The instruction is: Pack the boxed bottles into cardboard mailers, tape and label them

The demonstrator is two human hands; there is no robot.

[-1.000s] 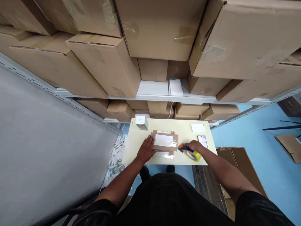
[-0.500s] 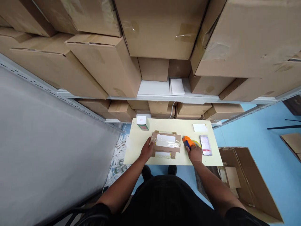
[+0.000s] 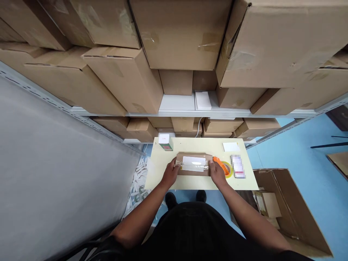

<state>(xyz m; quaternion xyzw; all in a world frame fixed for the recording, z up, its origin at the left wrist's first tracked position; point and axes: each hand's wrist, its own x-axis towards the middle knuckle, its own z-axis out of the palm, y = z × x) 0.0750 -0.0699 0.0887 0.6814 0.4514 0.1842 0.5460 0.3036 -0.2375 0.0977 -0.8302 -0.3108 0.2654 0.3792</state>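
Our L grip (image 3: 170,173) and R grip (image 3: 217,172) are clamped on opp. ends of the taped cardboard parcel (image 3: 193,165). It lies btwn them, over the tabletop (image 3: 195,183) (can't tell if touching), long axis running grip to grip, so neither's nearer. Orange tape dispenser (image 3: 220,165) w/ yellow roll (image 3: 231,169) is just right of R grip.

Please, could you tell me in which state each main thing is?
Package: taped, held
Left hand: gripping package's left end
Right hand: gripping right end
Tape dispenser: lying unheld
Phone: lying flat, screen blurred
White-green box: upright, closed
White pack: lying flat
Floor carton: open
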